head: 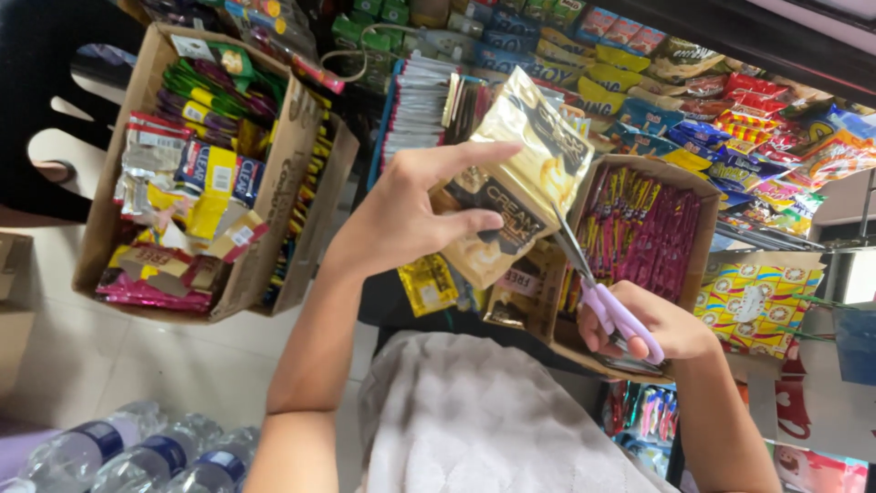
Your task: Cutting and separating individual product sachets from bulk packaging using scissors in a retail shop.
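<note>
shop stock fills the background: shelves packed with bright snack packets (757, 110) are seen behind, over a pale tiled floor (100, 347). a strip of glossy gold and black foil sachets (520, 183) is held up at chest height, pinched between thumb and fingers of the left hand (401, 215); it appears to be kept taut and clear of the stock so that the blades can reach it. lilac-handled scissors (607, 306) are gripped by the right hand (652, 329), fingers closed through the loops, blades laid against the strip's lower right edge. just behind, an open brown cardboard box of red and pink stick packets (648, 228) is noted, crowding the scissors' side. a second cardboard box of mixed sachets (196, 173) sits to the left, well apart. 3 clear plastic water bottles with blue caps (137, 456) lie at the lower left. grey cloth (474, 420) covers the lap below.
</note>
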